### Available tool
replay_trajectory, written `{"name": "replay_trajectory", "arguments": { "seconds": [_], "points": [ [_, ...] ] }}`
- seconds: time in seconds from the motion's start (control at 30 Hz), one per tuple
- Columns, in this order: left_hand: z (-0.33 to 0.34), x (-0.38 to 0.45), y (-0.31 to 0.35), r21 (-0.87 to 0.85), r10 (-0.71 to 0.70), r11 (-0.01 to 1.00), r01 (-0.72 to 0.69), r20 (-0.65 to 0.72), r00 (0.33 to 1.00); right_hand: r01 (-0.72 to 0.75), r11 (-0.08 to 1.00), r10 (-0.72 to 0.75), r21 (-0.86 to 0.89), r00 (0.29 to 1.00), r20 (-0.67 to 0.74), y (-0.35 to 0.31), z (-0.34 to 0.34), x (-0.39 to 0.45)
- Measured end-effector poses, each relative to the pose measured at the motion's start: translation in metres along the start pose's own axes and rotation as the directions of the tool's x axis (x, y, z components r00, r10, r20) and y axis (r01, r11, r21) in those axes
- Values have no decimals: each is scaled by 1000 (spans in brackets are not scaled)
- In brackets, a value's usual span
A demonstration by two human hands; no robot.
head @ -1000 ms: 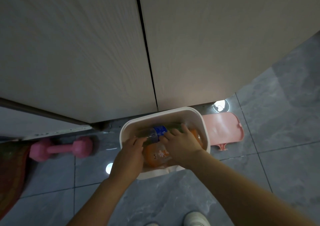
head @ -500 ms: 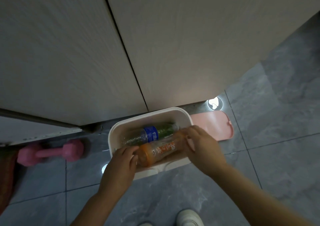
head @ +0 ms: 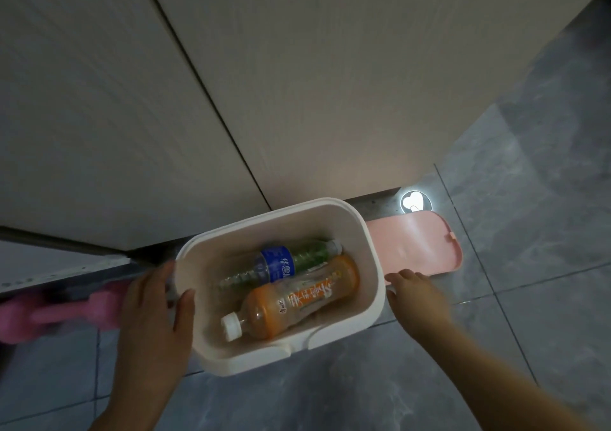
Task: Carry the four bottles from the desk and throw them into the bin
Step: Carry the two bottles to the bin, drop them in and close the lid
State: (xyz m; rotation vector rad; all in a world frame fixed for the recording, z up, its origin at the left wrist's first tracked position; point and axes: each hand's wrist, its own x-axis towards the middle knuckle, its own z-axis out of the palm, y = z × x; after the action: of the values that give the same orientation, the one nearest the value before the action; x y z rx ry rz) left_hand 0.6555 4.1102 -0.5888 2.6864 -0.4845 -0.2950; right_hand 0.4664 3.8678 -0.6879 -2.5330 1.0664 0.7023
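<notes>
Bare and holding nothing, your left hand (head: 150, 315) rests on the bin (head: 375, 285) rim; your right hand (head: 418, 298) hangs loose just outside. Between them, inside, the orange bottle (head: 297, 301) and clear bottle (head: 284, 263) lie diagonally, equally near both.

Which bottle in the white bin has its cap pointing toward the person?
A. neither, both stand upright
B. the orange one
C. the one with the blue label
B: the orange bottle lies on its side in the white bin with its white cap at the near end, while the bottle with the blue label lies behind it with its cap toward the far right corner.
</notes>
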Motion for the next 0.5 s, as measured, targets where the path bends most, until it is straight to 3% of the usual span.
{"name": "replay_trajectory", "arguments": {
  "seconds": [0.17, 0.5],
  "points": [
    [16, 3, -7, -127, -30, 992, 23, -51, 998, 51, 979, -40, -196, 997, 61, 4, 26, 25],
    [27, 4, -20, -171, -60, 984, 38, -123, 991, 188, 965, -178, -185, 982, 70, 8, 48, 48]
  ]
}}
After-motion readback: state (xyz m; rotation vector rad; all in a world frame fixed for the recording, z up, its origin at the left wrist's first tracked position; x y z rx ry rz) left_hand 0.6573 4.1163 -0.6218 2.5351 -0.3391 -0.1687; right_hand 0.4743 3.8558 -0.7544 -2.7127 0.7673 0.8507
